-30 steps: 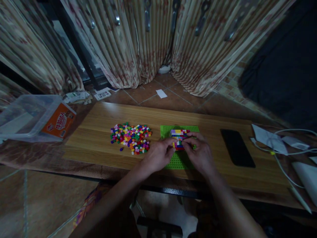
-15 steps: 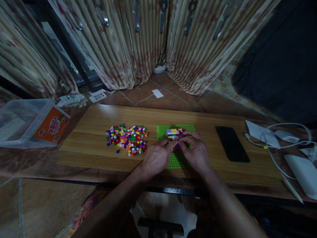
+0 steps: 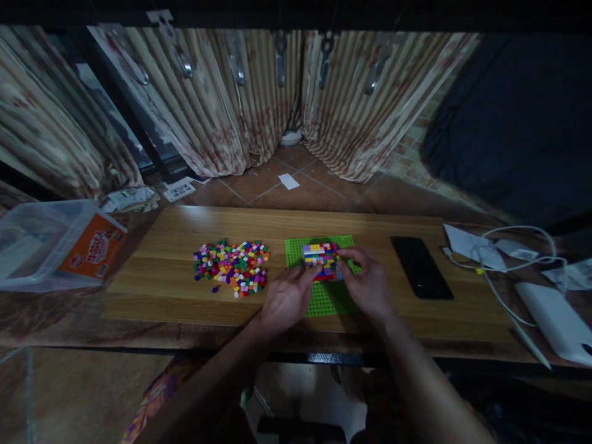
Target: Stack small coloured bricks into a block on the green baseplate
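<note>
A small block of stacked, multicoloured toy bricks [image 3: 322,254] sits over the green studded baseplate [image 3: 319,302]. My left hand [image 3: 287,297] grips its lower left side, the thumb lying on the bricks and the other fingers partly hidden. At its right edge, my right hand [image 3: 367,280] holds it with thumb and index finger; the remaining fingers curl behind. Whether the block is pressed onto the baseplate or slightly lifted, I cannot tell. To the left lies a loose pile of tiny coloured bricks [image 3: 231,265].
A black phone [image 3: 420,268] lies right of the baseplate on the wooden board [image 3: 152,277]. Beyond it are white cables, papers and a white power bank-like box [image 3: 552,320]. A clear plastic tub [image 3: 46,246] with an orange label stands at the far left.
My hands have moved apart, uncovering more of the block; the right thumb has shifted from its front to its right edge. The camera view has tilted and shifted slightly.
</note>
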`<act>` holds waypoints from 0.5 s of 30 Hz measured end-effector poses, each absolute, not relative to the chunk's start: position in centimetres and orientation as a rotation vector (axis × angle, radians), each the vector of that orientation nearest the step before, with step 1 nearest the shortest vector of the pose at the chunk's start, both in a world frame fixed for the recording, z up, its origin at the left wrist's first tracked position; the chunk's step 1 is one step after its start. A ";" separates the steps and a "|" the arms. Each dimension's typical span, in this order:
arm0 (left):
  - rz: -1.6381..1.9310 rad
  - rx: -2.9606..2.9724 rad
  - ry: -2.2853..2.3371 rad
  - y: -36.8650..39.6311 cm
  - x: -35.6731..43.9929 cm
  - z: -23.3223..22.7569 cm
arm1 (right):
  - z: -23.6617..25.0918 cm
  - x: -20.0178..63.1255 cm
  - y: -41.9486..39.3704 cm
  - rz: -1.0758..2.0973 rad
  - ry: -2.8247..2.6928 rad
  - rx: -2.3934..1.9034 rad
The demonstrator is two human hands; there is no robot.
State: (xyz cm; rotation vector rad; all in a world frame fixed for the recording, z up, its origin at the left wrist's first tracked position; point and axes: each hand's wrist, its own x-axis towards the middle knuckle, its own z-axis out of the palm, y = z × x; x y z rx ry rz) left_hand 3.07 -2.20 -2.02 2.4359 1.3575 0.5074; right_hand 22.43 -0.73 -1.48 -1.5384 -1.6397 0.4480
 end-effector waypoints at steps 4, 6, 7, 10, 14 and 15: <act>0.522 2.319 1.445 -2.2 3.0 -2.5 | -1.7 22.5 -0.8 0.574 -1.655 -1.582; 0.525 2.264 1.475 -2.2 3.2 -2.5 | -1.7 22.5 -0.9 0.617 -1.657 -1.588; 0.525 2.246 1.480 -2.1 3.3 -2.5 | -1.6 22.4 -0.9 0.627 -1.658 -1.593; 0.526 2.214 1.478 -2.0 3.4 -2.5 | -1.5 22.2 -1.0 0.616 -1.670 -1.616; 0.506 2.162 1.479 -2.0 3.4 -2.5 | -1.6 22.2 -1.2 0.578 -1.667 -1.666; 0.502 2.147 1.480 -2.0 3.3 -2.5 | -1.6 22.2 -1.3 0.560 -1.670 -1.680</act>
